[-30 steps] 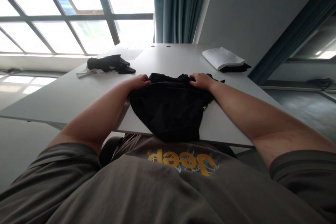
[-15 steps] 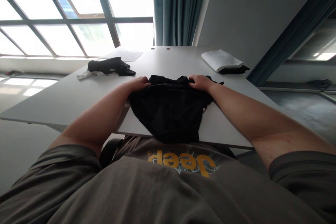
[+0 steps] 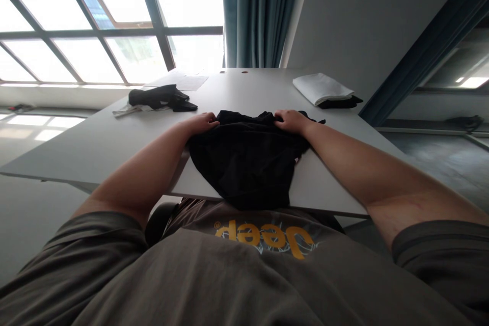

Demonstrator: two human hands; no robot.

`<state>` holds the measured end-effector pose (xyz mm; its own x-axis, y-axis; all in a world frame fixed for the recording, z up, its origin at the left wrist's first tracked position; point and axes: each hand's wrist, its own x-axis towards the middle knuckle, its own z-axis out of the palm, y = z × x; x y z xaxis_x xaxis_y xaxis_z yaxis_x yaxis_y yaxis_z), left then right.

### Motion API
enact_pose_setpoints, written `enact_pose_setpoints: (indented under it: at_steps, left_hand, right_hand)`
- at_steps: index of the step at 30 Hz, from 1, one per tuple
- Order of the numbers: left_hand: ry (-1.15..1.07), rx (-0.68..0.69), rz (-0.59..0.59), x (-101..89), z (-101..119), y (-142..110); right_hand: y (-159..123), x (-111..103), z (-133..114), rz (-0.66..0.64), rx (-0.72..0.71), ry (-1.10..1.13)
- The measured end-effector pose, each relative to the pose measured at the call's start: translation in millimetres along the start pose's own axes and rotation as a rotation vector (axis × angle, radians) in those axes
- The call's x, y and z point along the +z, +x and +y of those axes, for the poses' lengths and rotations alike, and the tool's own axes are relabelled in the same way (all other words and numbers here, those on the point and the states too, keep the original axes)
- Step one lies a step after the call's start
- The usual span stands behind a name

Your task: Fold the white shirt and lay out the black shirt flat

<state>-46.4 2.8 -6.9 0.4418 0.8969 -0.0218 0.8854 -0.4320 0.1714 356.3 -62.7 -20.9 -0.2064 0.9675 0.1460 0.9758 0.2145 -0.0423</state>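
Observation:
A black cloth garment (image 3: 244, 163) lies on the near part of the white table, its lower end reaching over the front edge close to my shirt. Its exact kind I cannot make out. My left hand (image 3: 204, 122) grips its far left corner, fingers curled onto the fabric. At the far right side, my right hand (image 3: 292, 120) pinches the cloth in the same way. Between the two hands the far edge is bunched and uneven. A bit of black fabric sticks out beyond my right wrist.
The white table (image 3: 244, 91) spreads out ahead. Dark crumpled fabric (image 3: 160, 97) rests at the back left on something white, near paper sheets (image 3: 191, 81). A folded white cloth (image 3: 321, 87) lies over black fabric at the back right. Behind hangs a blue curtain (image 3: 260, 15) beside windows.

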Motion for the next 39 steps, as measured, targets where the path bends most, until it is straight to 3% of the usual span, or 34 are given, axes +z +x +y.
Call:
enact_pose_setpoints:
  at_steps: [39]
  left_hand:
    - [-0.006, -0.015, -0.018, -6.9, 9.0, -7.5]
  right_hand:
    - [1.1, -0.5, 2.6, -0.011, 0.004, 0.005]
